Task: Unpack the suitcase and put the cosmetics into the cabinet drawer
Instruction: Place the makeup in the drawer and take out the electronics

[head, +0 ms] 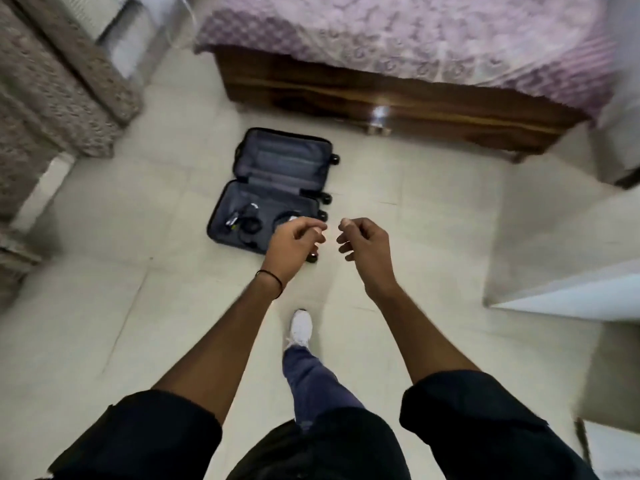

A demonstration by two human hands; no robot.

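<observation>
A dark suitcase (277,161) lies wide open on the pale tiled floor in front of the bed. Its far half is bare grey lining; the near half holds a few small dark items (247,221), too blurred to identify. My left hand (294,239) hovers over the near right corner of the suitcase, fingers loosely curled, holding nothing. My right hand (363,244) hangs beside it to the right over the floor, fingers also loosely curled and empty. Both hands are well above the floor and touch nothing.
A bed with a lilac patterned cover (415,36) and a dark wooden frame (381,98) stands behind the suitcase. A patterned grey armchair (52,91) is at the left. A pale cabinet edge (571,289) juts in at the right. My white shoe (301,327) steps forward on the tiles.
</observation>
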